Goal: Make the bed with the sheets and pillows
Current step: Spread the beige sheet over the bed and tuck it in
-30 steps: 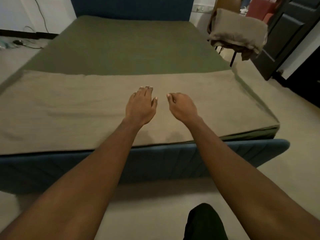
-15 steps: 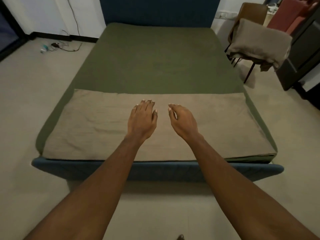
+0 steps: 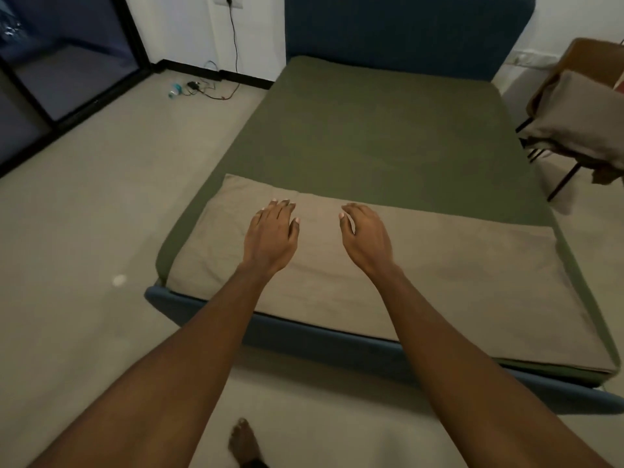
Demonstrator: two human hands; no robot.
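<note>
A bed with a dark blue frame (image 3: 337, 342) carries a smooth green fitted sheet (image 3: 381, 130). Across its foot end lies a folded beige sheet (image 3: 472, 282), flat and spanning the bed's width. My left hand (image 3: 270, 236) and my right hand (image 3: 366, 239) stretch out side by side in front of the beige sheet, fingers relaxed, holding nothing. Whether they touch the cloth cannot be told. Beige bedding (image 3: 580, 123) hangs over a chair at the right.
A dark blue headboard (image 3: 405, 32) stands at the far end. The chair (image 3: 574, 62) is close to the bed's right side. Cables and a charger (image 3: 202, 89) lie on the floor at the far left, near a glass door (image 3: 60, 72). My bare foot (image 3: 244, 444) is on the floor.
The view has pulled back and swung left, showing the whole bed and more floor on the left. Both hands stay open and stretched out, now slightly wider apart.
</note>
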